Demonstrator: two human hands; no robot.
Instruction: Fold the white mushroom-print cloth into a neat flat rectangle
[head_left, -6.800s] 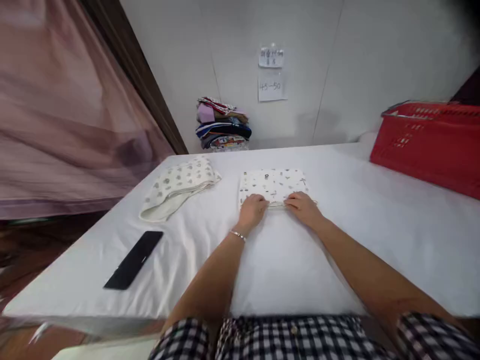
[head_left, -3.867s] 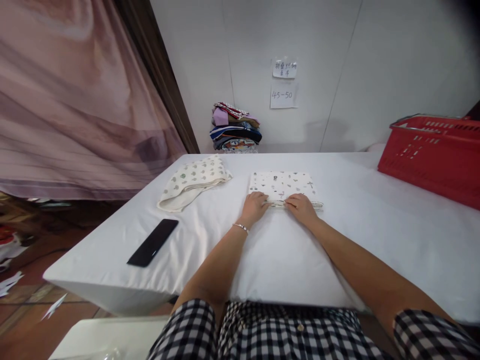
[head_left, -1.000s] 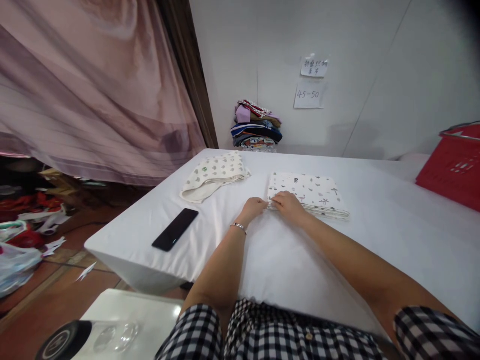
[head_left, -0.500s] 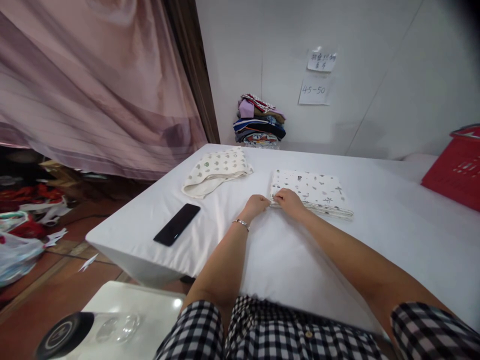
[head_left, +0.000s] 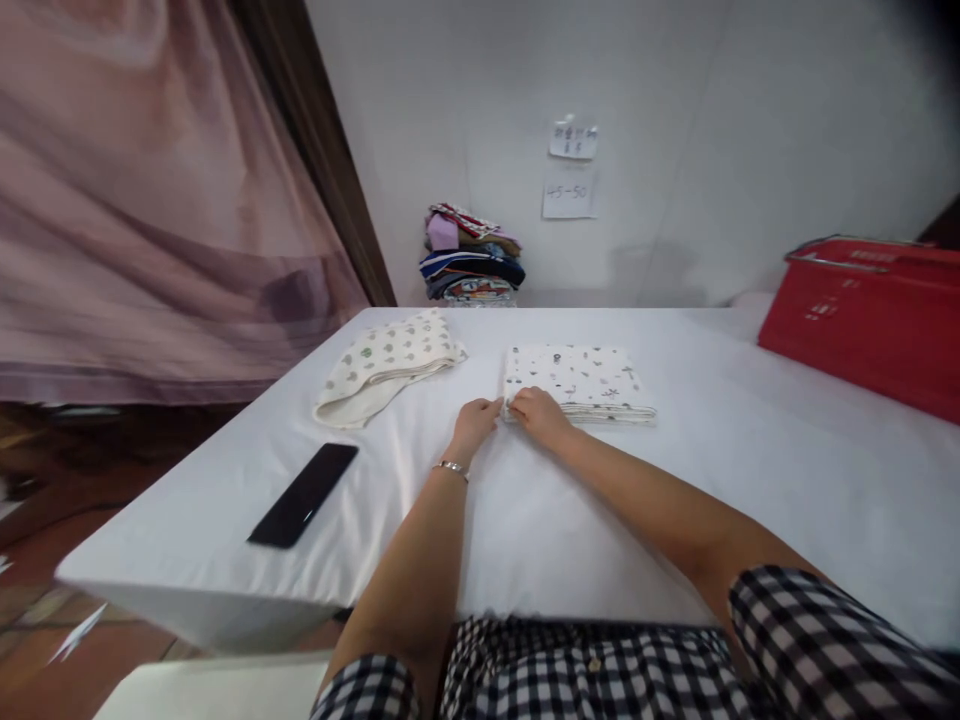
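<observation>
A white cloth with small grey and black prints [head_left: 589, 375] lies folded into a flat rectangle on the white-covered table [head_left: 585, 520]. At its near left corner, my right hand [head_left: 541, 415] pinches the folded edge. Just left of it, my left hand [head_left: 476, 422], with a bracelet at the wrist, has its fingers closed at the same corner. The fingertips of both hands nearly meet there, and the bit of fabric between them is mostly hidden. Farther left rests a second cream cloth with grey-green prints [head_left: 394, 360], loosely folded with a curled near edge.
A black phone [head_left: 304, 497] lies on the table's left side. On the right stands a red basket [head_left: 862, 315] with a metal handle. Stacked folded clothes [head_left: 472, 265] sit beyond the far edge, by a wall with two paper notes [head_left: 570, 193]. A pink curtain [head_left: 150, 200] hangs left.
The view has turned to the right, so more of the red basket shows and the table things appear farther left. Both hands stay at the same cloth corner.
</observation>
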